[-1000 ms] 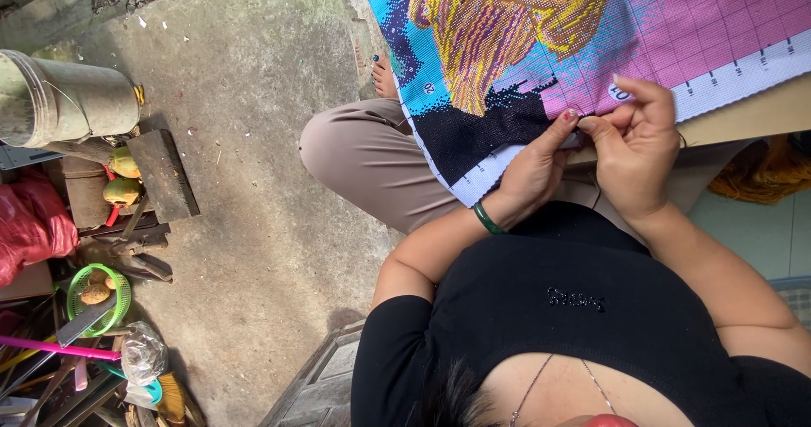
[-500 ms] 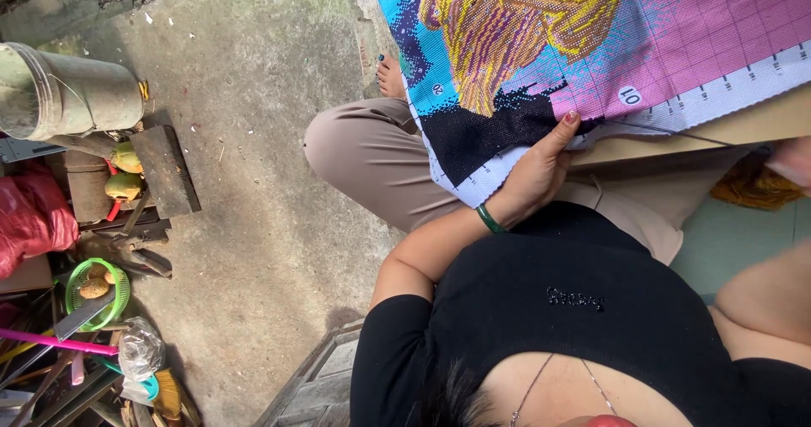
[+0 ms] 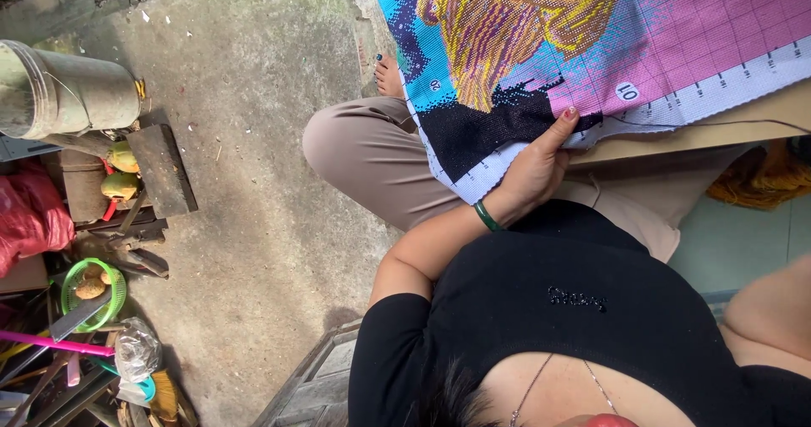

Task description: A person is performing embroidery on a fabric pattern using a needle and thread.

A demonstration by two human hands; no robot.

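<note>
A cross-stitch canvas (image 3: pixel 591 38) with pink, yellow, blue and black stitching lies across my lap on a tan board (image 3: pixel 701 135). My left hand (image 3: pixel 532 169), a green bracelet at its wrist, pinches the canvas's near edge by the black patch, thumb on top. A thin thread (image 3: pixel 718 124) runs from that spot off to the right. Of my right side only the bare arm (image 3: pixel 769 309) shows at the right edge; the hand itself is out of frame. I sit in a black top and beige trousers (image 3: pixel 363 152), one bare foot (image 3: pixel 389 76) on the concrete.
On the left of the concrete floor (image 3: pixel 253 182) is clutter: a grey plastic tub (image 3: pixel 63 89), a wooden block (image 3: pixel 160 169), a red bag (image 3: pixel 29 216), a green basket (image 3: pixel 93 296) and a pink stick (image 3: pixel 42 342). An orange cloth (image 3: pixel 760 178) lies at the right.
My right hand, which was at the canvas edge beside the left, has drawn away to the right and out of view, pulling the thread out. The left hand keeps its hold.
</note>
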